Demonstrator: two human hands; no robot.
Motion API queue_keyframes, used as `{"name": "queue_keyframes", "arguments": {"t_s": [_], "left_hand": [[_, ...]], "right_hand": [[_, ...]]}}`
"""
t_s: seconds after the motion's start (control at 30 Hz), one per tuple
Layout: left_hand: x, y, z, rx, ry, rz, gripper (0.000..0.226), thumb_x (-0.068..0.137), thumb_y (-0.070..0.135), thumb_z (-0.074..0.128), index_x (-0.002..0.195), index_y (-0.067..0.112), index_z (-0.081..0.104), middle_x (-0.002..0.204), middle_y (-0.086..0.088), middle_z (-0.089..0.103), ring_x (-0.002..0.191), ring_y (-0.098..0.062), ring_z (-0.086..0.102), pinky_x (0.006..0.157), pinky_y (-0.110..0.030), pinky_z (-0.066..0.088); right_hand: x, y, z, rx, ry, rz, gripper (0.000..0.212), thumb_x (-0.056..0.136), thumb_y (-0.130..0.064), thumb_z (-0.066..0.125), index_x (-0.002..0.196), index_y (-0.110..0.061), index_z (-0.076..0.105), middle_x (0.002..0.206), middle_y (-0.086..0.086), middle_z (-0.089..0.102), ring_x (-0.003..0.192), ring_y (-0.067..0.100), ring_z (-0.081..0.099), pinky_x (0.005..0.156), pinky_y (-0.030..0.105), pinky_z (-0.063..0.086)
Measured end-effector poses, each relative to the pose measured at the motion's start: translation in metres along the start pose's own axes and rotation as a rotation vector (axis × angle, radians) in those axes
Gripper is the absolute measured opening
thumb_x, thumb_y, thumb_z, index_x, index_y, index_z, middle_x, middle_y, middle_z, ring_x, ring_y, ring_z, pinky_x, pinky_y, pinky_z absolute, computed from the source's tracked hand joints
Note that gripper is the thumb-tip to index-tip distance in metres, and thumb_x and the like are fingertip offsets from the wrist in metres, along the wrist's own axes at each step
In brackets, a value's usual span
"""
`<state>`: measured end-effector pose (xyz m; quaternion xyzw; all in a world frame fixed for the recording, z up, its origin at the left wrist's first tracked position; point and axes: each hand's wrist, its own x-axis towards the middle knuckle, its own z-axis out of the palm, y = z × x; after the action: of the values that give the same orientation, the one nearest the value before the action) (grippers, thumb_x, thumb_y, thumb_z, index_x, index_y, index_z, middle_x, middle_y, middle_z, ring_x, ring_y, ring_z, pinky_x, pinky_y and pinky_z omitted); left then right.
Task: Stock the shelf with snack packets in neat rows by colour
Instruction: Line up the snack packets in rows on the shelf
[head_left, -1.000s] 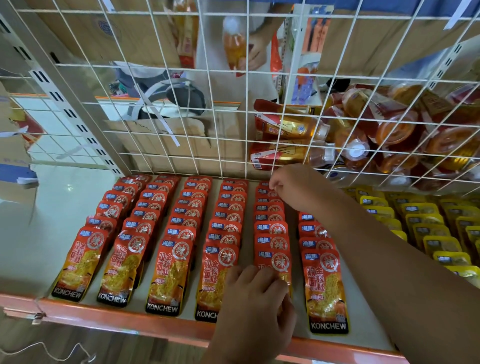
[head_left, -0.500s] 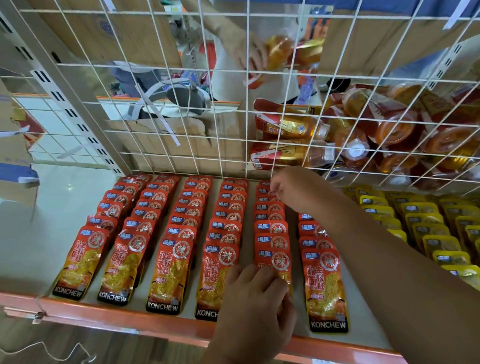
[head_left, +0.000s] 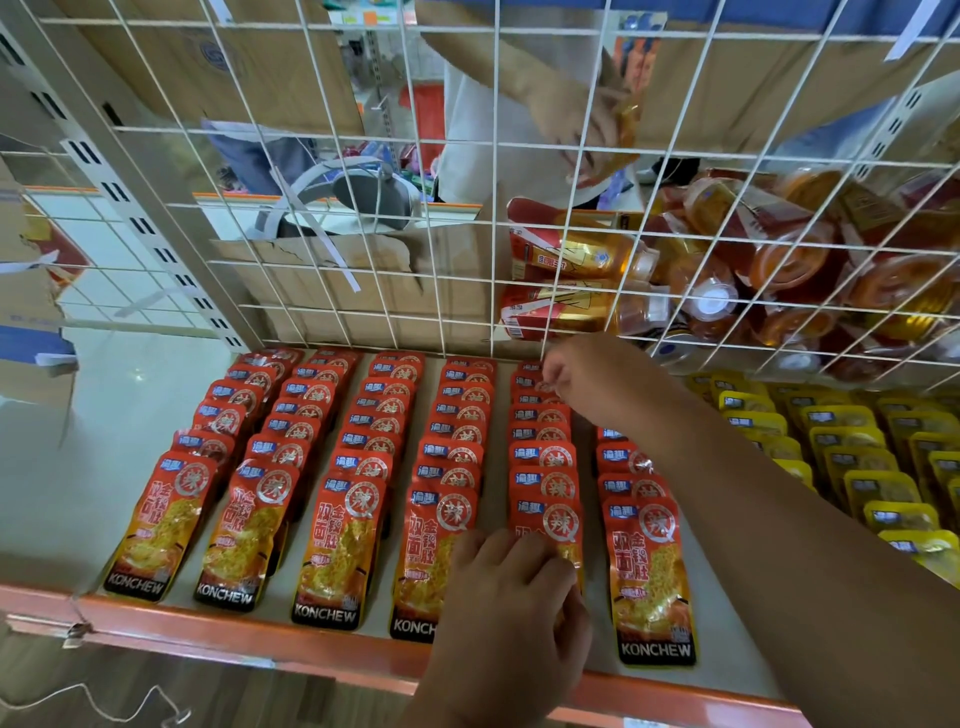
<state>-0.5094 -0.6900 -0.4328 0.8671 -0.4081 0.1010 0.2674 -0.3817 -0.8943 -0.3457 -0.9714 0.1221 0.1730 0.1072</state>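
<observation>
White wire mesh (head_left: 363, 260) backs the shelf (head_left: 208, 631), where glossy red snack packets (head_left: 363, 467) printed KONCHEW lie overlapped in six rows from front edge to back, with yellow packets (head_left: 841, 447) toward the right edge. The left hand (head_left: 511, 613) rests bent fingertips on the fifth row's front packet, though I cannot tell whether it grips. The right hand (head_left: 592, 384), arm stretched to the back edge, pinches a packet at that row's far end.

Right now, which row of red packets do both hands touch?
The fifth row from the left: the left hand rests on its front packet, and the right hand pinches one near its back end.
</observation>
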Motion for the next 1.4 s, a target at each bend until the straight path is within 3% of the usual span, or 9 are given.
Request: {"name": "queue_keyframes", "arguments": {"t_s": [0.17,0.33,0.43,0.6,0.77,1.0,1.4], "left_hand": [[0.000,0.000,0.000,0.002,-0.010,-0.009,0.009,0.081,0.034,0.067,0.079,0.025,0.066,0.085,0.011,0.061,0.079,-0.011,0.054,0.076,-0.037,0.044],[0.001,0.000,-0.001,0.001,-0.008,-0.010,0.009,0.082,0.034,0.067,0.079,0.025,0.066,0.084,0.011,0.061,0.079,-0.011,0.054,0.077,-0.036,0.044],[0.001,0.000,-0.001,0.001,0.000,-0.007,0.009,0.082,0.034,0.067,0.079,0.025,0.065,0.084,0.011,0.061,0.079,-0.011,0.054,0.076,-0.035,0.043],[0.001,0.000,-0.001,-0.004,0.016,0.001,0.009,0.081,0.033,0.067,0.079,0.024,0.065,0.084,0.011,0.060,0.079,-0.011,0.053,0.077,-0.034,0.042],[0.000,0.000,0.000,-0.005,0.005,-0.003,0.009,0.080,0.034,0.068,0.079,0.025,0.066,0.085,0.011,0.061,0.079,-0.011,0.054,0.076,-0.037,0.044],[0.000,0.000,0.001,-0.005,0.007,-0.006,0.009,0.079,0.034,0.068,0.079,0.025,0.065,0.084,0.011,0.060,0.078,-0.011,0.054,0.076,-0.037,0.044],[-0.001,-0.001,0.000,-0.003,-0.012,-0.017,0.010,0.081,0.035,0.068,0.081,0.026,0.066,0.085,0.012,0.061,0.079,-0.010,0.054,0.078,-0.036,0.044]], "right_hand": [[-0.015,0.003,0.015,0.001,0.161,-0.111,0.021,0.094,-0.016,0.061,0.110,-0.024,0.072,0.111,-0.001,0.069,0.098,0.018,0.065,0.090,0.037,0.056],[-0.015,0.001,0.017,-0.001,0.167,-0.107,0.018,0.094,-0.016,0.062,0.108,-0.021,0.072,0.107,0.000,0.069,0.094,0.018,0.065,0.089,0.035,0.056],[-0.007,0.002,0.012,0.014,0.193,-0.090,0.024,0.095,-0.016,0.061,0.115,-0.024,0.071,0.115,0.001,0.069,0.100,0.019,0.064,0.089,0.035,0.055],[0.000,-0.002,0.009,0.002,0.144,-0.138,0.053,0.095,-0.009,0.060,0.139,-0.039,0.056,0.140,0.002,0.059,0.123,0.025,0.058,0.096,0.041,0.054],[0.002,-0.014,0.003,-0.115,-0.024,-0.135,0.075,0.093,0.001,0.061,0.149,-0.045,0.041,0.156,0.004,0.040,0.139,0.029,0.043,0.107,0.044,0.047],[0.008,-0.002,0.013,-0.034,0.074,-0.139,0.066,0.093,0.000,0.057,0.141,-0.045,0.051,0.152,0.000,0.047,0.134,0.025,0.049,0.101,0.041,0.051],[0.005,0.004,0.013,-0.024,0.115,-0.161,0.058,0.097,-0.006,0.052,0.141,-0.045,0.052,0.151,0.001,0.049,0.133,0.025,0.049,0.097,0.037,0.050]]}}
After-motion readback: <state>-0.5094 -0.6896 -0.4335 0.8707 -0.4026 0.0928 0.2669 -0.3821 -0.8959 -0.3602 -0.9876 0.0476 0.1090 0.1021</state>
